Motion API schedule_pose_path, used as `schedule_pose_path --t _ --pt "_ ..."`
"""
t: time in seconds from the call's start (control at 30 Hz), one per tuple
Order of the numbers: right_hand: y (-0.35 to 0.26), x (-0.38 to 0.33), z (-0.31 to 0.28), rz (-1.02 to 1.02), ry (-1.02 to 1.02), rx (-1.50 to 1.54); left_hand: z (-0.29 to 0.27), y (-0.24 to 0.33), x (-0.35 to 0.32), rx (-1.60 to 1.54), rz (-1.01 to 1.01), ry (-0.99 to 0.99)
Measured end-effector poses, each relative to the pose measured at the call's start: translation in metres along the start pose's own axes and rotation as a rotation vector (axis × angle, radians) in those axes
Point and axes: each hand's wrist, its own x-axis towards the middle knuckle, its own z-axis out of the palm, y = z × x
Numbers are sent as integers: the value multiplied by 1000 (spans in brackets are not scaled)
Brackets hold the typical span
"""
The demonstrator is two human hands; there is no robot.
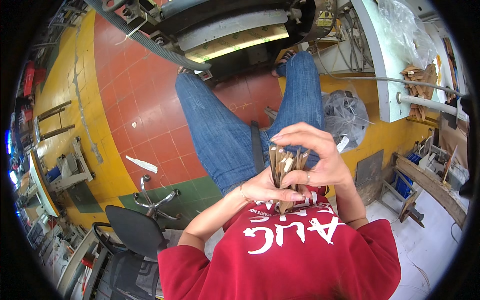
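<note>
In front of my chest I hold a bundle of thin brown strips [280, 161], standing on edge and fanned at the top. They look like card or leather; small white bits show among their upper ends. My left hand [267, 188] grips the bundle from its left and lower side, the thumb lying across it. My right hand [322, 157] curls round the other side, with its fingers arched over the top and its thumb pressed against the strips. Part of the bundle's lower end shows below the thumbs.
A dark machine with a pale yellow printed sheet [240, 42] stands ahead of my knees. On the right, a white table [392, 97] carries brown pieces [420, 82] and clear plastic. A plastic bag [345, 117] lies beside my leg. A black office chair [132, 230] stands left.
</note>
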Motion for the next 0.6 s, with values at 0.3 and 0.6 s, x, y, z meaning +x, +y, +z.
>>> schedule_pose_path --t 0.3,0.6 --pt "-8 -10 -2 189 -52 31 -3 1 -5 180 -10 14" --pt "-27 -15 -36 -54 -308 -323 -21 -2 -1 -110 -26 -199"
